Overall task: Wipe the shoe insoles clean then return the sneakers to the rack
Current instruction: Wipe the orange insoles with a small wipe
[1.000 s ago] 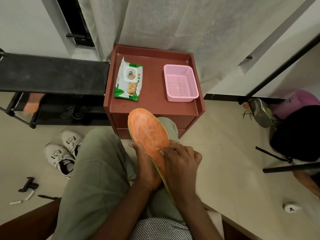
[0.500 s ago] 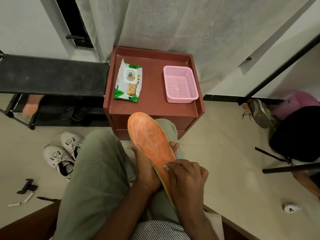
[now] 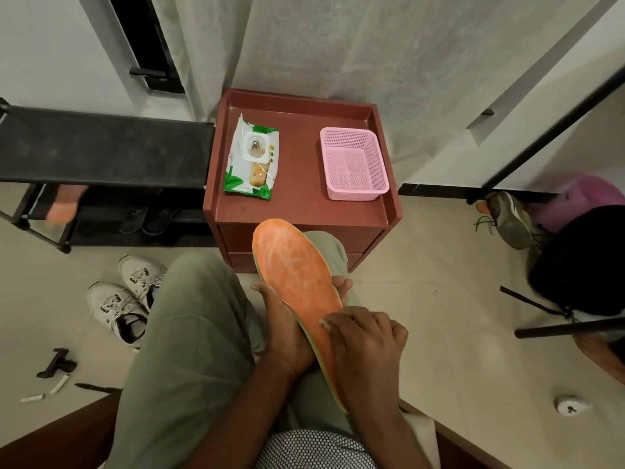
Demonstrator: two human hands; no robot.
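An orange foam insole with a green edge (image 3: 297, 282) tilts toe-up over the lap. A pair of white lace-up sneakers (image 3: 125, 299) lies on the floor beside the black shoe rack (image 3: 101, 147).

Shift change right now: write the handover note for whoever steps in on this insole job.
Left hand grips the orange insole from beneath, over the lap.
Right hand presses a small white wipe on the insole's heel end.
White sneakers lie on the floor left of the knee, off the black shoe rack.
Wet wipes pack and empty pink basket sit on the brown cabinet.
Done: this insole is out and being wiped. Left: finish wiping; second insole not visible; rack the sneakers.
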